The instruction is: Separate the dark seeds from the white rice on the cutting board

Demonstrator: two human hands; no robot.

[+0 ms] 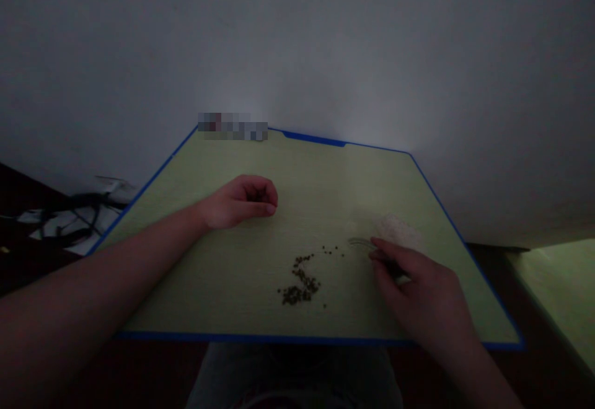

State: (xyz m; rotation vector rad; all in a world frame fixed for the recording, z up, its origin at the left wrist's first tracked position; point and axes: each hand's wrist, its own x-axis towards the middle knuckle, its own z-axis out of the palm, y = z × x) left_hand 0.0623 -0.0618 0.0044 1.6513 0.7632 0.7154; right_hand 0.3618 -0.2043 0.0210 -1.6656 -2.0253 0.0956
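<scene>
My left hand [246, 201] rests on the left middle of the table, its fingers curled in and the thumb against the fingertips. What it holds, if anything, is hidden in the dark hollow of the palm. On the right, my right hand [421, 285] is closed in a pinch on what look like tweezers [360, 241], with thin curved tips pointing left. Many small dark grains or beads [300, 294] lie loose between the hands, nearer the front edge. A few stray ones lie close to the tips. Behind my right hand is a pale, low heap [397, 229], too dim to make out.
The pale tabletop [223, 297] has a blue rim and stands against a grey wall [316, 43]. A blurred-out item [232, 127] sits at its far left corner. Dark cables [74, 214] lie beyond the left edge. My legs [297, 372] are under the front edge.
</scene>
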